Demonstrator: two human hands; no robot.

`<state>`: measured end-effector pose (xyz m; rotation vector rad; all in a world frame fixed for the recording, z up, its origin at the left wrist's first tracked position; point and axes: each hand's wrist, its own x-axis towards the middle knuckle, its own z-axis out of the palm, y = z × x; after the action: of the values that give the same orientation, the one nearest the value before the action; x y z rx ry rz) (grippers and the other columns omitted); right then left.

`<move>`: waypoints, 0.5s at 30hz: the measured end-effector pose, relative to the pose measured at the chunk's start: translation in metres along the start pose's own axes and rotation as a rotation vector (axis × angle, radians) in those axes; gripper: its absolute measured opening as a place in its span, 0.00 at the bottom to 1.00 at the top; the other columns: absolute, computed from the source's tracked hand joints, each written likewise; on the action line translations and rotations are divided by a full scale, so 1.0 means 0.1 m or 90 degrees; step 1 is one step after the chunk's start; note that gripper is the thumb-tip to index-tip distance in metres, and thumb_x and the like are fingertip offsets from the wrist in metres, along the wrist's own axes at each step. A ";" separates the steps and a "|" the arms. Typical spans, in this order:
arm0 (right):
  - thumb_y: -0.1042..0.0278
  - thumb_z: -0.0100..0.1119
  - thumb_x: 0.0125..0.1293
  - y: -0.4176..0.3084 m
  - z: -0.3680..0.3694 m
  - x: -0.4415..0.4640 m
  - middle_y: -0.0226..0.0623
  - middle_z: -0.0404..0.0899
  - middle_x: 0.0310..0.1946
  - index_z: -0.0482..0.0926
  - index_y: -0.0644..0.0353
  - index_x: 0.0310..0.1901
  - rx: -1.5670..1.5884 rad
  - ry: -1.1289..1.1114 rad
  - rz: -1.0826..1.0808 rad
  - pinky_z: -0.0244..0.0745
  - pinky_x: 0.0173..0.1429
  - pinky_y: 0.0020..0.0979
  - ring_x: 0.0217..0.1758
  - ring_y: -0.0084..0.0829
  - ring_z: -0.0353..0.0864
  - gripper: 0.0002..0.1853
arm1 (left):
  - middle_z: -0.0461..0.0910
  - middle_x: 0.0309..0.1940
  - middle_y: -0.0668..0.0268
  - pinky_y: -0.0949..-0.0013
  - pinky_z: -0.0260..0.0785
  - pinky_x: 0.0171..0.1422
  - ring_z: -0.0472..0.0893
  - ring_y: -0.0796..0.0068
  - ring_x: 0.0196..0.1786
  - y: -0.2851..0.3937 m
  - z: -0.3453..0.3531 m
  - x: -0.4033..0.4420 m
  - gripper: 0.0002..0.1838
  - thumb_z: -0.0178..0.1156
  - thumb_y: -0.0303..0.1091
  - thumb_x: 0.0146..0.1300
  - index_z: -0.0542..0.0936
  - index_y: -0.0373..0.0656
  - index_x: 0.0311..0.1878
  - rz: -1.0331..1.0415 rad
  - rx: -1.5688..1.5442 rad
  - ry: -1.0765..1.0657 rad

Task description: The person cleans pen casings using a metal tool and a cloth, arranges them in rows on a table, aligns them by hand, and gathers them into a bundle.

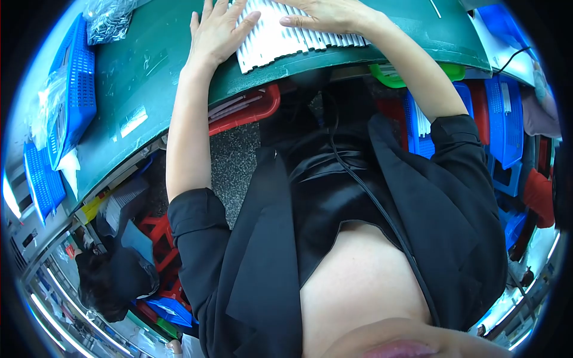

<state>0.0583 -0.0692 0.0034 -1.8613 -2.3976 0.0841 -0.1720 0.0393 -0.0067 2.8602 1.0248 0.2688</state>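
Note:
A row of slim white tubes (271, 42) lies side by side on the green tabletop, close to its front edge. My left hand (221, 30) rests palm down at the left end of the row, fingers spread and thumb over the tubes. Flat across the upper part of the row, my right hand (328, 13) has its thumb stretched toward the left one. Both hands look open. The frame's top edge cuts off some fingertips and the far ends of the tubes.
Blue baskets (80, 89) with clear plastic stand at the left; a bag of small metallic parts (110, 24) lies beside them. Below the table edge are a red tray (271, 106), a green bin (388, 74) and blue baskets (504, 119). Another person (119, 277) sits at lower left.

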 end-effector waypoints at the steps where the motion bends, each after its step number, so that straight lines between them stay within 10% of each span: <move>1: 0.33 0.49 0.75 0.00 0.02 0.00 0.52 0.50 0.84 0.59 0.44 0.82 0.001 -0.006 0.002 0.42 0.84 0.66 0.87 0.56 0.45 0.40 | 0.52 0.84 0.50 0.38 0.41 0.86 0.49 0.45 0.86 0.03 -0.01 0.02 0.36 0.52 0.60 0.74 0.65 0.58 0.81 0.010 0.006 -0.026; 6: 0.32 0.48 0.74 0.00 -0.01 -0.01 0.52 0.47 0.85 0.56 0.42 0.83 0.000 -0.042 0.012 0.39 0.85 0.65 0.88 0.56 0.43 0.41 | 0.51 0.85 0.50 0.38 0.39 0.86 0.49 0.46 0.86 0.08 -0.05 0.04 0.40 0.52 0.65 0.72 0.63 0.58 0.83 0.012 -0.001 -0.075; 15: 0.43 0.61 0.71 -0.39 -0.03 -0.32 0.50 0.72 0.68 0.78 0.53 0.67 0.096 0.180 -0.197 0.54 0.79 0.59 0.77 0.53 0.64 0.30 | 0.55 0.84 0.51 0.38 0.42 0.86 0.52 0.47 0.86 0.08 -0.07 0.04 0.40 0.52 0.65 0.72 0.64 0.59 0.82 0.015 0.008 -0.068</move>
<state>0.0292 -0.1098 0.0086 -1.3226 -2.3713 -0.0219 -0.1652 0.0353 0.0016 2.8643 0.9765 0.1112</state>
